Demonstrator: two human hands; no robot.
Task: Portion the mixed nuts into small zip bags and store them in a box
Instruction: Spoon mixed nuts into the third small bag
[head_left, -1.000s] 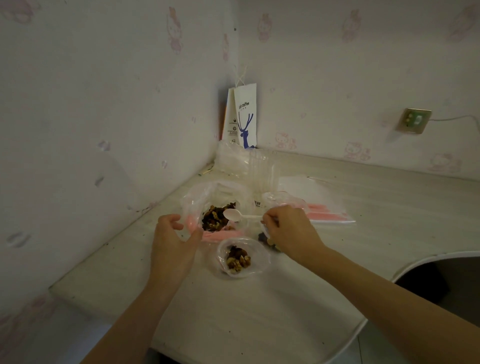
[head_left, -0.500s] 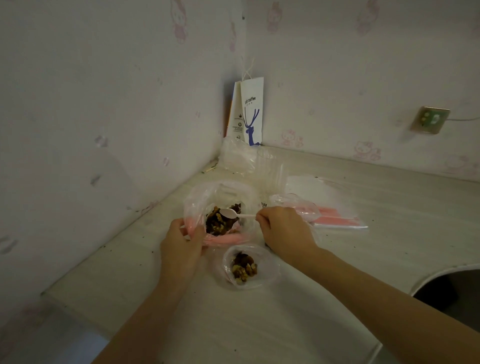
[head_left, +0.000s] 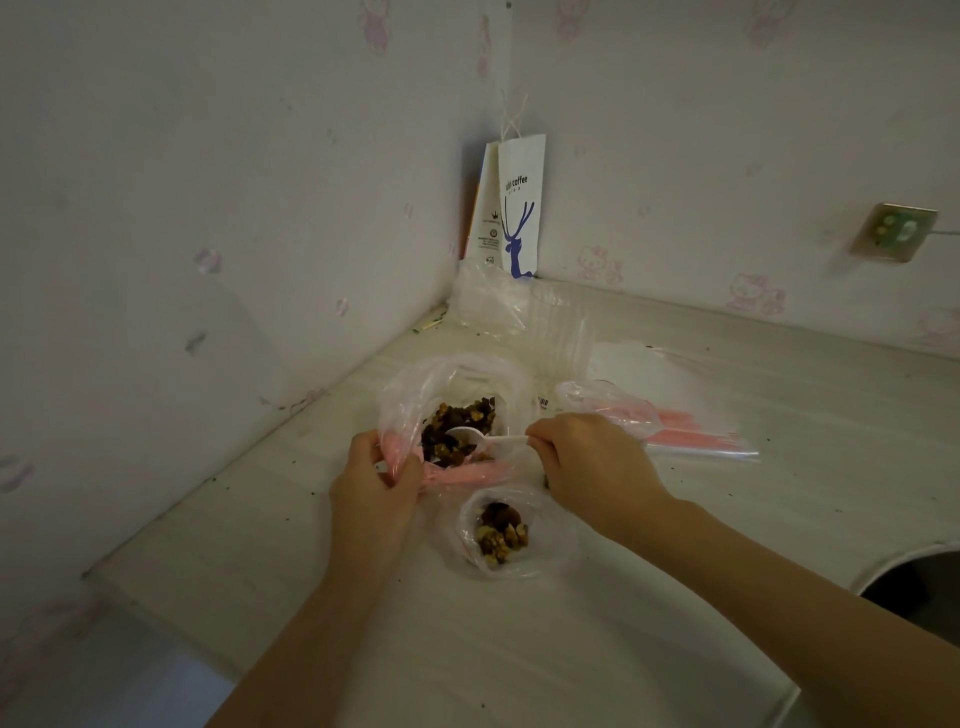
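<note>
Near the back corner of the desk (head_left: 571, 654), the left hand (head_left: 376, 483) pinches the pink-edged rim of the large clear bag (head_left: 415, 384) and holds its mouth open. The right hand (head_left: 587, 462) grips the handle of a white plastic spoon (head_left: 465, 435), whose bowl lies in the mixed nuts (head_left: 457, 421) inside that bag. Just in front, between the two wrists, a small zip bag (head_left: 524, 564) sits open with a modest heap of nuts already in it. Spare zip bags (head_left: 696, 441) lie flat behind the right hand. I cannot pick out a storage box with any certainty.

The carry across looks like the risky part. The small bag's mouth is limp and nothing props it open, so a heaped spoonful could catch the film and scatter nuts over the desk. If the left hand lets the big bag's rim sag, the contents could slump out towards the small bag. Crumbs on the zip strip could also keep it from sealing.
</note>
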